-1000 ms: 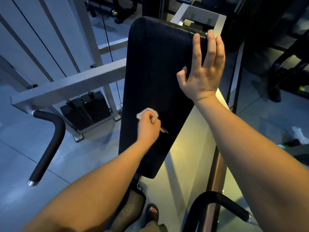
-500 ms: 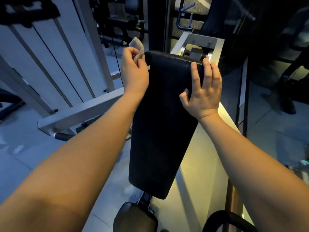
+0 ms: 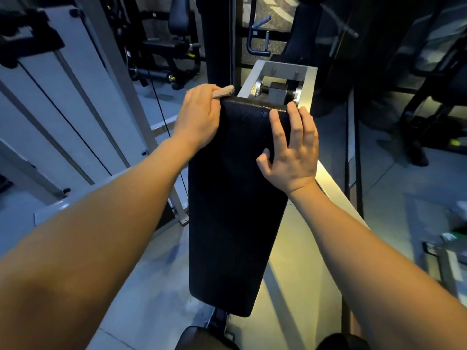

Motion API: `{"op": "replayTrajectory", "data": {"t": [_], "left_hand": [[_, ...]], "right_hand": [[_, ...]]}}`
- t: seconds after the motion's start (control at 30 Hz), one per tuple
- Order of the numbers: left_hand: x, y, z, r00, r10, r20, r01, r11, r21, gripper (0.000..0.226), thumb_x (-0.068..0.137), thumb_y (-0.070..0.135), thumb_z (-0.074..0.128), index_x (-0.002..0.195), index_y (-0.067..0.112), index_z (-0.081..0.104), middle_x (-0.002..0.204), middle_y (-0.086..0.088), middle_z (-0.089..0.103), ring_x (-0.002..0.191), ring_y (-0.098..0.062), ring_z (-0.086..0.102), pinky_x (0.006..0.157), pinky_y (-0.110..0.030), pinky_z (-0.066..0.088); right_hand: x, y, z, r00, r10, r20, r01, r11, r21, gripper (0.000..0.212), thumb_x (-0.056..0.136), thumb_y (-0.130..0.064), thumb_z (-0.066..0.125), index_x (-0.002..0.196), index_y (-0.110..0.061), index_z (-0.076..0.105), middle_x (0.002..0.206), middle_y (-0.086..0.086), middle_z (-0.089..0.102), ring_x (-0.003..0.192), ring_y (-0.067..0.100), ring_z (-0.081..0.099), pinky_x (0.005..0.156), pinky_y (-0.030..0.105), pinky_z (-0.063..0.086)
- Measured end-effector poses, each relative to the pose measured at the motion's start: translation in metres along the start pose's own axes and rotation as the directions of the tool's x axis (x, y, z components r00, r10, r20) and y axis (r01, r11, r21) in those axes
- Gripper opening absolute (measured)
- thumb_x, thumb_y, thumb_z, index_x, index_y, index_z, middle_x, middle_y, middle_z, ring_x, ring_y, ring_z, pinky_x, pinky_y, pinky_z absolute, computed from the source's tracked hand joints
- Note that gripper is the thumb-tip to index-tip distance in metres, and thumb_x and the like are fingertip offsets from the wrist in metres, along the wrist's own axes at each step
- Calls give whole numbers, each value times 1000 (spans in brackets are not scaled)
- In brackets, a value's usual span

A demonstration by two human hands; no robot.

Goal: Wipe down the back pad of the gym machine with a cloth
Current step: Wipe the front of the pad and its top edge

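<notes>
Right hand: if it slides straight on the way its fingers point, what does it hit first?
Probably the grey metal bracket just past the top edge of the back pad. The right hand has its fingertips at that edge; depth beyond is unclear.

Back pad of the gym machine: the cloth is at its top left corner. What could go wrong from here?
1. The left hand pinches a small cloth at the corner of the back pad; it may slip off the edge and miss the face.
2. The right hand braces the pad, fingertips beside the metal pivot bracket; if the pad tilts, they could be pinched.
</notes>
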State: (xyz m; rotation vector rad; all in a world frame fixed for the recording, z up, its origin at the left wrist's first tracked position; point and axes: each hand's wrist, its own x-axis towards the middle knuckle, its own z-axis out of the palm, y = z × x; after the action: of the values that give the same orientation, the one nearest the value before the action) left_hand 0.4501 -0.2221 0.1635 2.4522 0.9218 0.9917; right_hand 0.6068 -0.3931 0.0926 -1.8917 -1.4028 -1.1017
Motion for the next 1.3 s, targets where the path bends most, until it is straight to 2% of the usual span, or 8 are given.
{"op": "replayTrajectory", "data": {"t": [0.17, 0.37, 0.5, 0.7, 0.77, 0.93, 1.13, 1.3], "left_hand": [[-7, 12, 12, 983, 53, -174, -44, 997, 56, 35, 99, 13, 36, 119, 8, 65, 118, -8, 67, 115, -30, 56, 102, -41, 42], [-16, 74, 24, 935, 354, 0, -352, 931, 97, 37, 96, 22, 39, 117, 12, 67, 107, -9, 69, 102, -30, 61, 93, -43, 45], [-1, 38, -4, 943, 302, 141, -323, 932, 166, 35, 97, 22, 42, 127, 21, 61, 120, -5, 66, 113, -25, 58, 93, -43, 49], [0, -3, -15, 999, 33, -39, -27, 991, 131, 38, 99, 6, 36, 125, 12, 63, 127, -10, 65, 118, -34, 55, 95, -39, 42], [-4, 14, 0, 992, 112, -61, -103, 985, 137, 34, 96, 5, 39, 118, 5, 64, 115, -15, 66, 109, -37, 56, 97, -43, 43], [-5, 59, 5, 920, 361, 150, -381, 916, 129, 33, 94, 21, 44, 120, 13, 63, 115, -9, 67, 109, -29, 58, 93, -41, 44], [20, 8, -25, 982, 120, 147, -144, 975, 169, 33, 102, 27, 39, 122, 26, 65, 125, 1, 69, 114, -30, 61, 85, -46, 53], [3, 60, 11, 952, 277, 126, -293, 947, 128, 27, 95, 17, 46, 111, 13, 67, 106, -10, 70, 101, -31, 60, 82, -39, 44]], "right_hand": [[-1, 0, 1, 1000, 10, 10, -10, 1000, 2, 75, 83, -35, 61, 151, -7, 50, 155, 27, 42, 143, 47, 38, 119, 56, 30], [-1, 2, 0, 1000, 7, 25, -8, 1000, 17, 76, 83, -36, 64, 152, -7, 49, 156, 26, 39, 143, 46, 34, 119, 58, 30], [0, 4, -1, 999, -1, 41, 1, 1000, 8, 77, 84, -38, 62, 153, -8, 47, 158, 21, 31, 144, 43, 32, 119, 57, 31], [0, 2, 3, 1000, 9, 15, -9, 1000, -3, 74, 84, -37, 60, 151, -8, 50, 155, 22, 35, 143, 43, 34, 119, 56, 31], [0, 3, 3, 1000, 9, 16, -9, 1000, -1, 73, 84, -37, 60, 151, -7, 51, 154, 24, 40, 142, 44, 34, 118, 56, 32], [-1, 3, 1, 1000, 6, 21, -6, 1000, 17, 75, 82, -36, 62, 150, -7, 51, 155, 24, 39, 142, 44, 34, 117, 57, 33], [-1, 3, 3, 1000, -1, 3, 1, 1000, 6, 73, 83, -35, 61, 150, -7, 51, 153, 25, 41, 142, 44, 35, 118, 56, 32], [-2, 5, 4, 1000, -4, -1, 4, 1000, 30, 72, 83, -36, 61, 148, -6, 52, 155, 24, 38, 142, 44, 34, 117, 58, 33]]}}
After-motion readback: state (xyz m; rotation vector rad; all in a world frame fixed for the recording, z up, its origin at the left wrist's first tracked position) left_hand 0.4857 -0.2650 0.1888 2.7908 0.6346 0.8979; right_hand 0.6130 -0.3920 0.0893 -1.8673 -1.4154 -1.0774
